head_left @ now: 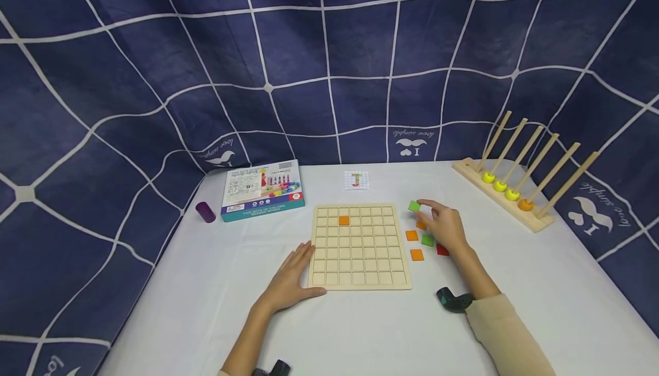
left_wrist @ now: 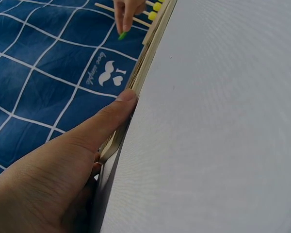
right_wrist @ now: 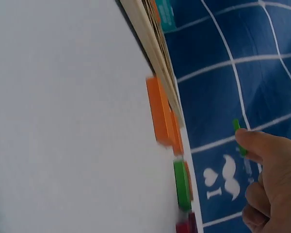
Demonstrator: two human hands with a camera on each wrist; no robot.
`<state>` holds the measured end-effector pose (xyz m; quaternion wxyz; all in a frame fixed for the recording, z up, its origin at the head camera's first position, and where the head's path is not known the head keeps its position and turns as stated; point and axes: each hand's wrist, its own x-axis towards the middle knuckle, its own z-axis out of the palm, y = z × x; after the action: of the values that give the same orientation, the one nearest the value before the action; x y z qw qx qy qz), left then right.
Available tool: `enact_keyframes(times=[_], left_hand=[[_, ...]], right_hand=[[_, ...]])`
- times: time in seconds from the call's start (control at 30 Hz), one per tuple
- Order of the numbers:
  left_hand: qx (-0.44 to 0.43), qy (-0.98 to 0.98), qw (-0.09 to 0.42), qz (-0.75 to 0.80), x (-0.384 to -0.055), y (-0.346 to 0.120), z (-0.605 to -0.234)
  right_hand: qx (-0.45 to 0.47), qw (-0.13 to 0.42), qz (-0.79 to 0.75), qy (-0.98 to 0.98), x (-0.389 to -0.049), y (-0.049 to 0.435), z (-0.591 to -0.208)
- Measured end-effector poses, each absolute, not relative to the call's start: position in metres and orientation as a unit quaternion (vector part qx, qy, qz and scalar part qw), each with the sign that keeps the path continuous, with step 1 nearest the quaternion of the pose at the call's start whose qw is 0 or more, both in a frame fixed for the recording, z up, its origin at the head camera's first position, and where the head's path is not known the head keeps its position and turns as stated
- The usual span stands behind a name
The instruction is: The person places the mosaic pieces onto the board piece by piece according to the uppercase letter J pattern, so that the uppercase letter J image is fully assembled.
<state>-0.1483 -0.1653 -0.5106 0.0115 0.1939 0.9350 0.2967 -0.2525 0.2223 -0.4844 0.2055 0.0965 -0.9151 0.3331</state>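
Observation:
Between thumb and fingers, my right hand pinches a green square tile, lifted just past the upper right of the wooden grid board. In the right wrist view the green tile is seen edge-on. My left hand rests at the board's lower left corner, thumb on the front edge and fingers along the left side. One orange tile sits in a cell near the board's top. Beside the board lie more orange tiles, another green tile and a red tile, partly behind the right hand.
Behind the board lies a small pattern card with a coloured J shape. A flat toy box and a purple cylinder are at the left. A wooden peg stand with yellow and orange beads stands at the right.

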Motion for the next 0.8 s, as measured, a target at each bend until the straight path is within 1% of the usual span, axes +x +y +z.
enact_keyframes(times=[0.1, 0.27, 0.6, 0.8], left_hand=[[0.195, 0.935, 0.008, 0.297, -0.149, -0.166, -0.511], [0.195, 0.934, 0.008, 0.298, -0.149, -0.166, -0.511], [0.194, 0.936, 0.014, 0.295, -0.148, -0.165, -0.51], [0.192, 0.937, 0.018, 0.29, -0.149, -0.165, -0.51]], right_hand=[[0.126, 0.211, 0.331, -0.911, -0.251, 0.207, -0.482], [0.154, 0.203, 0.329, -0.909, -0.251, 0.182, -0.482], [0.186, 0.162, 0.356, -0.901, -0.254, 0.136, -0.482], [0.197, 0.145, 0.359, -0.901, -0.258, 0.118, -0.488]])
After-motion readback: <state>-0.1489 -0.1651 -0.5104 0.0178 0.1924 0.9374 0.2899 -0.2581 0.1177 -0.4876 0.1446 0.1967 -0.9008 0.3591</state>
